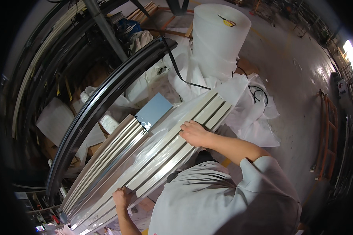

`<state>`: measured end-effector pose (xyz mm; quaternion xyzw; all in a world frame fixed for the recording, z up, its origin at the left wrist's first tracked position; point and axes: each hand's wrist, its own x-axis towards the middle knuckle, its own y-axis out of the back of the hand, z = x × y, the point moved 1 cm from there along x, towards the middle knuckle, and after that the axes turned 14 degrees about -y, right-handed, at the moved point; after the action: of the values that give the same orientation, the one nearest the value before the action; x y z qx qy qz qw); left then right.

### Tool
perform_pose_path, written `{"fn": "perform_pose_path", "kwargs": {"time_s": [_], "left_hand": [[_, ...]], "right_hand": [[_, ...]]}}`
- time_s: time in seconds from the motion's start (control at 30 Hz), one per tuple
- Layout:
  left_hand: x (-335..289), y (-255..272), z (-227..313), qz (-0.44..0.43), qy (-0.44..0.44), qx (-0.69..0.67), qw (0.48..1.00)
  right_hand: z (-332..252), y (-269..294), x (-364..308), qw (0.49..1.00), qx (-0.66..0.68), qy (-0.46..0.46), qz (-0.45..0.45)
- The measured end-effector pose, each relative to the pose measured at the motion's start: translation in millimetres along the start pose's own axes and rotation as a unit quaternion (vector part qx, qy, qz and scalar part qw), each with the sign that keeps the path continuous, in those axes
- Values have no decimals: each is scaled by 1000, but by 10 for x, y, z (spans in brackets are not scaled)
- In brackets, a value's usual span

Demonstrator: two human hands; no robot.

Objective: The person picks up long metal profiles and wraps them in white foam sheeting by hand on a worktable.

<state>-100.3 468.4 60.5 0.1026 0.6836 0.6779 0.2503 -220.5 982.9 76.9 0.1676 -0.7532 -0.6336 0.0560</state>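
Observation:
Several long cream-coloured profiles (164, 148) lie side by side in front of me, running from the lower left to the upper right, with dark gaps between them. Clear plastic film or foam sheet (148, 145) lies under and beside them. My right hand (194, 134) is closed over a profile towards the far end, its fingers curled across the top. Farther down and to the left, my left hand (122, 197) is closed on a profile near the edge closest to me. The undersides of the profiles are hidden.
Left of the profiles sit a stack of brown and cream strips (106, 164) and a blue-grey board (154, 109). A dark curved rail (106, 90) crosses beyond. Yellow-handled scissors (228, 22) lie on a big white foam roll (220, 43). An orange frame (328, 137) stands right.

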Motion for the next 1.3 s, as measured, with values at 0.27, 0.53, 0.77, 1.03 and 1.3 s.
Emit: {"fn": "perform_pose_path", "kwargs": {"time_s": [0.27, 0.53, 0.77, 1.03, 1.3], "left_hand": [[8, -129, 4, -19, 38, 2, 999], [-25, -145, 24, -39, 76, -4, 996], [187, 127, 306, -28, 31, -24, 999], [331, 280, 947, -59, -38, -74, 995], [157, -69, 928, -44, -16, -64, 997]], "right_hand": [[101, -253, 21, 999, 29, -27, 0], [-23, -35, -262, 995, 55, 52, 58], [-15, -266, -474, 997, 8, 55, 44], [-21, -285, -416, 998, 1, 64, 21], [-131, -91, -405, 997, -24, 69, -36]]}}
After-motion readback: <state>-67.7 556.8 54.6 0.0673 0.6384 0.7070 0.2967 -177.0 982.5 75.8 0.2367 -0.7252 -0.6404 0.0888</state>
